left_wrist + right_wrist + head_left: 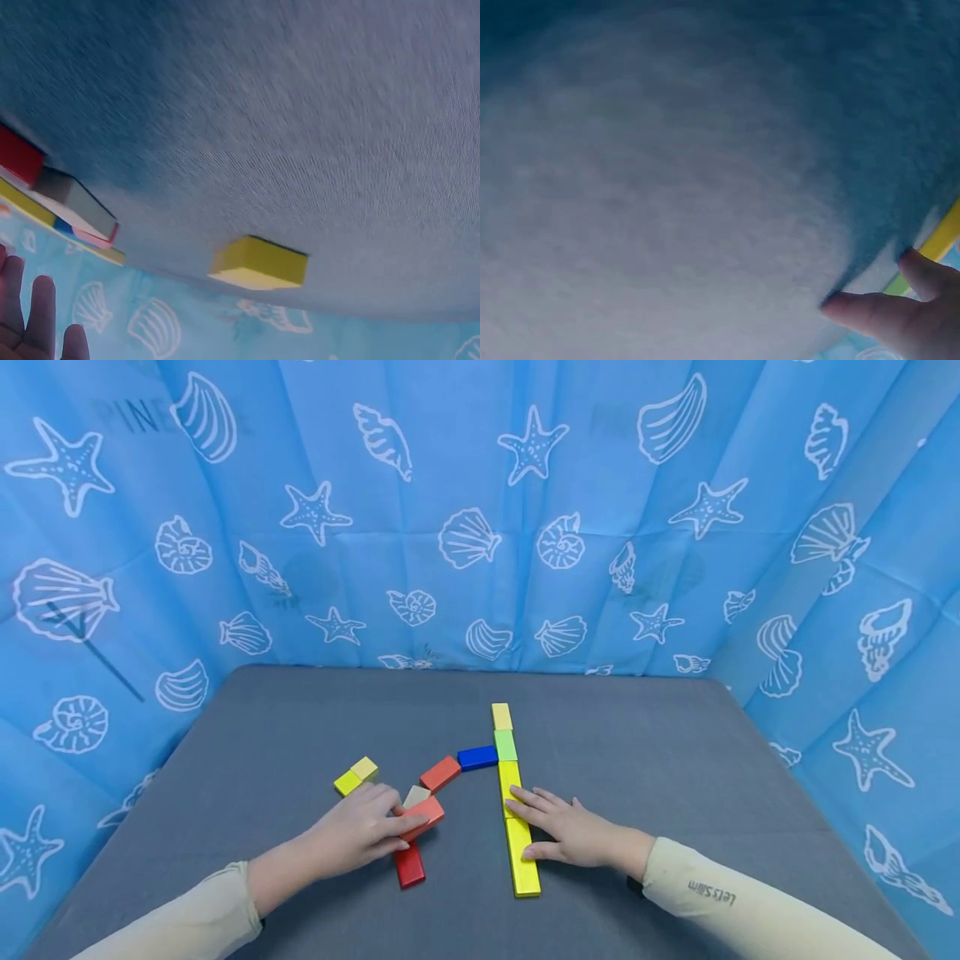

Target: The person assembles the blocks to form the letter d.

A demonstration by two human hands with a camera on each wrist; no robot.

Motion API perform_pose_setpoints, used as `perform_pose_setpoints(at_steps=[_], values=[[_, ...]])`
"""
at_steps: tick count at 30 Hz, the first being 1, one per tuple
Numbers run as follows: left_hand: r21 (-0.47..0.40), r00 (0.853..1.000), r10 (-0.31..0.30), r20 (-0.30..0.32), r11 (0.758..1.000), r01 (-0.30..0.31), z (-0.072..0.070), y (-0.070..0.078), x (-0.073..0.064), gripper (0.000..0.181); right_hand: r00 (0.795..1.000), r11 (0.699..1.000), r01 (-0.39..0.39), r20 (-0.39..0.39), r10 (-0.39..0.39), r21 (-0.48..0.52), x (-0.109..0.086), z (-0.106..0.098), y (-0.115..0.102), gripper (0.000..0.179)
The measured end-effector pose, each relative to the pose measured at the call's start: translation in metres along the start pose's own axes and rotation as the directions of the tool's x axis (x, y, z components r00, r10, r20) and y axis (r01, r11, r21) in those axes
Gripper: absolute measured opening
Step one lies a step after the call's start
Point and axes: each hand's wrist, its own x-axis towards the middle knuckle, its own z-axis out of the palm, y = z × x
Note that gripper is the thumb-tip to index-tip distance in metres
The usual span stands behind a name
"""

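Note:
In the head view my left hand (360,827) pinches a coral-orange block (427,814), its index finger lying along the top. Just below that block is a red block (409,866), and a beige block (416,796) shows partly behind it. My right hand (577,831) lies with fingers spread, fingertips and thumb touching the lower yellow blocks (525,868) of a straight column. Farther up this column come a green block (506,745) and a pale yellow block (501,717). A blue block (477,758) touches the column's left side, beside another orange block (440,773).
Left of the curved row, a bright yellow block (347,782) and a pale yellow one (364,768) sit end to end near my left knuckles. Everything lies on a grey cloth-covered table (637,743). A blue curtain (465,460) with shell prints hangs behind and at both sides.

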Motion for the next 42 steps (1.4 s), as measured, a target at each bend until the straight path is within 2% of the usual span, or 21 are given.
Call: perform_pose_setpoints(at_steps=[9,14,17,20,22,25,27,35,42], values=[[-0.036,0.998,0.059,0.002,0.998,-0.059,-0.001,0.019,-0.005,0.039,0.997,0.997,-0.036,-0.077,0.031,-0.063,0.025,-0.018,0.0,0.073],[-0.059,0.994,0.103,0.027,0.993,-0.101,0.003,0.031,-0.002,0.034,0.991,0.993,-0.096,-0.095,0.09,-0.061,0.037,-0.023,0.007,0.073],[-0.067,0.982,0.182,0.056,0.982,-0.178,0.005,0.037,0.0,0.032,0.99,0.991,-0.124,-0.081,0.119,-0.055,0.04,-0.023,0.011,0.074],[-0.099,0.961,0.265,0.081,0.961,-0.257,0.008,0.042,-0.001,0.03,0.989,0.99,-0.134,-0.064,0.131,-0.05,0.04,-0.021,0.013,0.074],[-0.133,0.949,0.301,0.094,0.948,-0.288,0.01,0.044,-0.002,0.03,0.989,0.99,-0.136,-0.058,0.133,-0.044,0.041,-0.021,0.013,0.074],[-0.177,0.939,0.319,0.13,0.939,-0.295,0.014,0.047,-0.002,0.029,0.989,0.989,-0.14,-0.052,0.138,-0.038,0.043,-0.021,0.012,0.073],[-0.176,0.935,0.322,0.147,0.939,-0.296,0.017,0.048,0.0,0.029,0.989,0.989,-0.142,-0.048,0.14,-0.042,0.044,-0.021,0.012,0.073],[-0.156,0.951,0.287,0.114,0.951,-0.269,0.026,0.041,0.004,0.028,0.988,0.986,-0.151,-0.03,0.149,-0.07,0.047,-0.022,0.013,0.072],[-0.194,0.951,0.258,0.167,0.955,-0.225,0.023,0.034,0.007,0.031,0.988,0.985,-0.152,-0.018,0.151,-0.087,0.047,-0.022,0.012,0.073]])
